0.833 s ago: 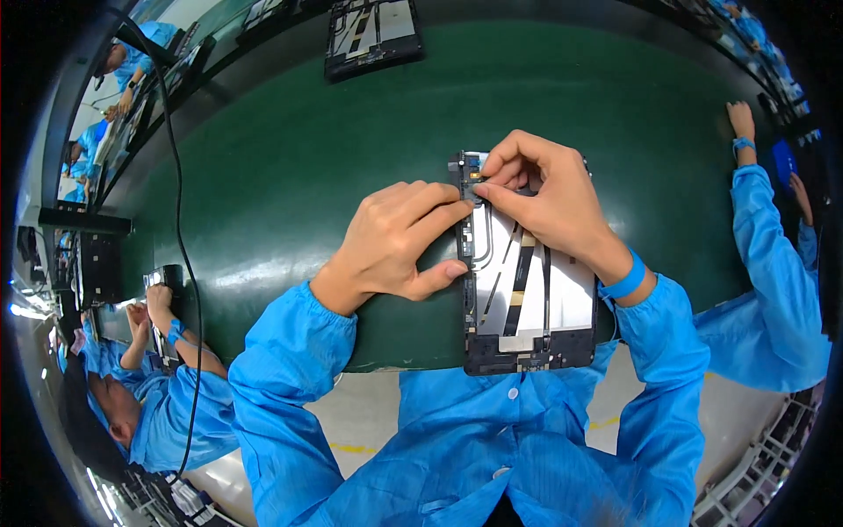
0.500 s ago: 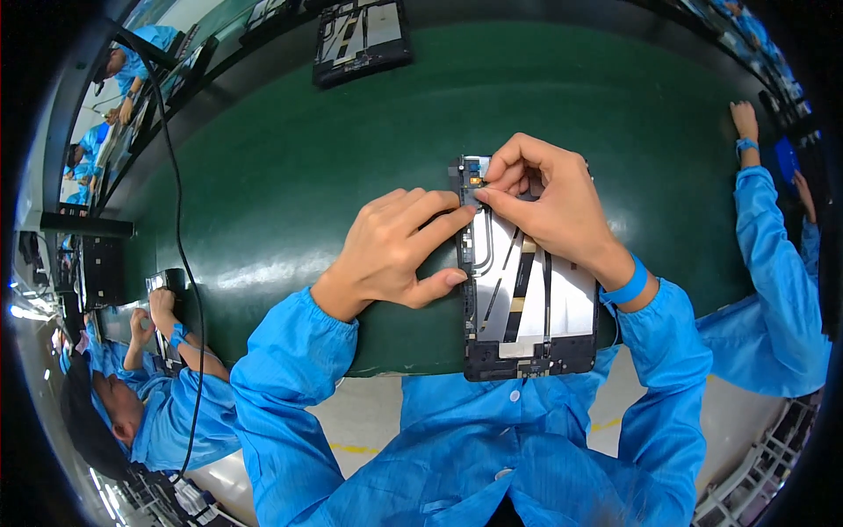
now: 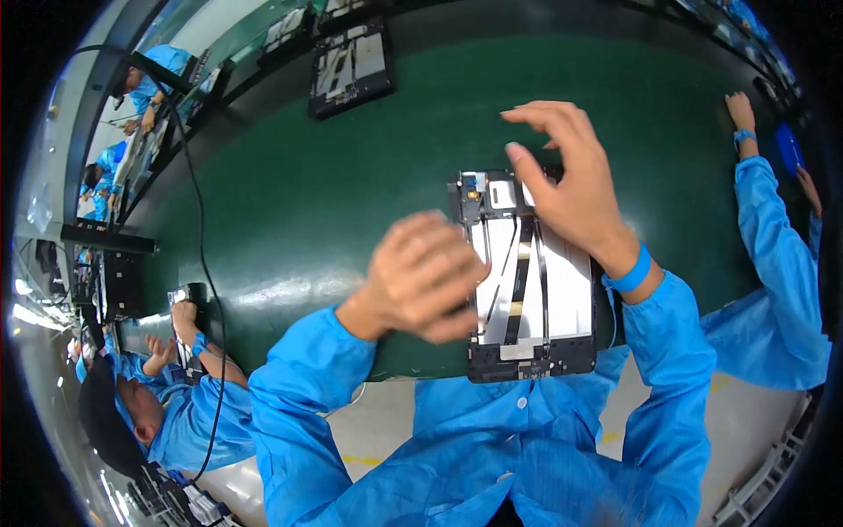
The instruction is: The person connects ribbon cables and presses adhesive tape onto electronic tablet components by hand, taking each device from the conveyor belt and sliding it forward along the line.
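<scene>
An opened tablet (image 3: pixel 566 294) lies on the green table in front of me, its silver inside facing up with dark flat cables running along it. Over its upper right part hovers my right hand (image 3: pixel 575 176), thumb and fingers apart, with nothing visible between them. My left hand (image 3: pixel 426 277) is at the tablet's left edge, partly in front of it. Motion smears those fingers, so whether they hold anything is unclear. Near the tablet's upper left corner sits a small board with blue and yellow parts (image 3: pixel 474 189). The left hand hides part of the left edge.
Another opened tablet (image 3: pixel 351 70) lies at the far side of the green table (image 3: pixel 290 211), with more devices (image 3: pixel 287 28) behind it. A black cable (image 3: pixel 200 228) hangs down at the left. Co-workers in blue sit at the left (image 3: pixel 189 413) and right (image 3: pixel 777 255).
My right hand has lifted off the board at the tablet's upper left corner, and its fingers have spread. The left hand has drawn down from there and blurs. The view has shifted slightly.
</scene>
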Motion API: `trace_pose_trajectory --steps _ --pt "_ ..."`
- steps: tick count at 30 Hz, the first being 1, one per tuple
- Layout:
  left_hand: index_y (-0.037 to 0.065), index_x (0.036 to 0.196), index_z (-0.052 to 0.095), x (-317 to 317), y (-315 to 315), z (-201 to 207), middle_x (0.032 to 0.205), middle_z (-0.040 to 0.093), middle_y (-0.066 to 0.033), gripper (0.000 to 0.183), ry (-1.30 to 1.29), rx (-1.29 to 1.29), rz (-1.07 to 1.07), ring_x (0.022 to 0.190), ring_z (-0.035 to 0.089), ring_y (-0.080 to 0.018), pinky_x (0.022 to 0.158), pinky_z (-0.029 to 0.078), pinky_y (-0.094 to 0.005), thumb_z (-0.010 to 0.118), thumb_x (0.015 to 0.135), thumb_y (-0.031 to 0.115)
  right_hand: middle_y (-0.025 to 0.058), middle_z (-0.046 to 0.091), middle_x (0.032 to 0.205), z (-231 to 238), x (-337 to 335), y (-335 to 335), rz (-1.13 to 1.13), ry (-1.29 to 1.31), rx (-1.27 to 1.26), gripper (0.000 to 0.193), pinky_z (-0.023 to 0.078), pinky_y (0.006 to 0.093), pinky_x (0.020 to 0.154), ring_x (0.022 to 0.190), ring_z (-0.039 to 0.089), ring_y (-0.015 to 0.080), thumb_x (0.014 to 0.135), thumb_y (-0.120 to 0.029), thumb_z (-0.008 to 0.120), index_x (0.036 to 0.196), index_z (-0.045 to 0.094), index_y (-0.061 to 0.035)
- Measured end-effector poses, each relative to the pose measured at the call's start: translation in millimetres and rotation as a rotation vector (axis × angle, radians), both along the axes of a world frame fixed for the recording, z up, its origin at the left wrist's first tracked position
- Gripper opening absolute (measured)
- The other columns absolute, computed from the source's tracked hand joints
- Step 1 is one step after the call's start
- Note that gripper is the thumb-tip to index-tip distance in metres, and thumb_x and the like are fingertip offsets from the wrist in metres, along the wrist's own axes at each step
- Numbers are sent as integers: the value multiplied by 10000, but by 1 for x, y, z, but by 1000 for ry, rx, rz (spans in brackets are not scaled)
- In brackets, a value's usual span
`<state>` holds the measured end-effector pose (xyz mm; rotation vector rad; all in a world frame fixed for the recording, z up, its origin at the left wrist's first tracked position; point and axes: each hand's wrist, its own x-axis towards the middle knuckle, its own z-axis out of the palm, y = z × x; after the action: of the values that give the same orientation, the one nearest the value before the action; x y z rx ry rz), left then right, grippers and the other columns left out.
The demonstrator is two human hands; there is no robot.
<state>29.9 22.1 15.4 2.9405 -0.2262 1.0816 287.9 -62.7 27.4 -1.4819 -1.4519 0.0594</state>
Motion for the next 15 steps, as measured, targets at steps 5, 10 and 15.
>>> trace_pose_trajectory --steps 5,10,15 --pt "225 1250 826 7 -72 3 1461 696 -96 454 461 -375 -431 1487 578 -338 1258 338 -656 780 942 555 144 691 1205 -22 61 2 -271 -82 38 301 535 426 1003 1159 650 326 963 -92 743 1264 738 -85" --pt "257 1226 831 37 -49 -13 1440 689 -99 395 355 -422 -318 1443 600 -369 1303 283 -696 832 832 292 113 675 1114 -39 102 8 -413 54 15 281 551 402 897 1069 666 281 969 -82 735 1249 737 -109" --pt "151 1168 756 116 11 -9 1322 681 -121 379 153 -284 -153 1355 619 -367 1283 383 -656 788 790 145 88 681 1061 -39 139 1 -572 77 66 272 557 399 853 1014 680 248 981 -88 724 1252 741 -116"
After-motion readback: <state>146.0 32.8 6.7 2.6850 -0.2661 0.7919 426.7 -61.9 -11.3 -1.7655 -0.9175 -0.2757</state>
